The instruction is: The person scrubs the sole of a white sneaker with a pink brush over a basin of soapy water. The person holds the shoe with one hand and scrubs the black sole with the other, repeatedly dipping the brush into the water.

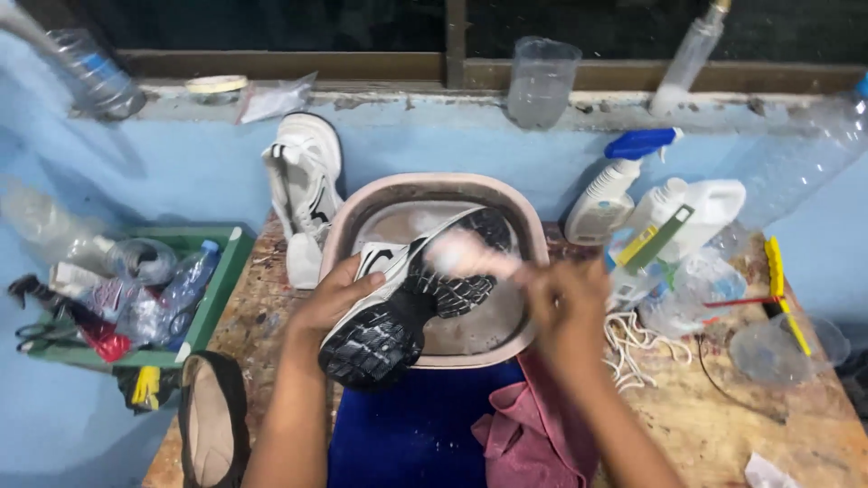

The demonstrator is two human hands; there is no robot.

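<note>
My left hand (333, 298) grips a white sneaker (411, 289) by its side, sole turned up, black tread showing, over a pink wash basin (533, 235) with soapy water. My right hand (565, 303) is closed around a brush handle, and its blurred foamy head (461, 253) rests on the sole near the forefoot. The second white sneaker (303, 185) leans upright against the blue wall to the left of the basin.
A green tray (221, 280) of bottles and scissors sits left. A spray bottle (615, 185), white jug (701, 208), white laces (633, 343) and yellow brush (782, 289) lie right. A pink cloth (529, 429) and blue mat (407, 434) are in front. An insole (210, 420) lies lower left.
</note>
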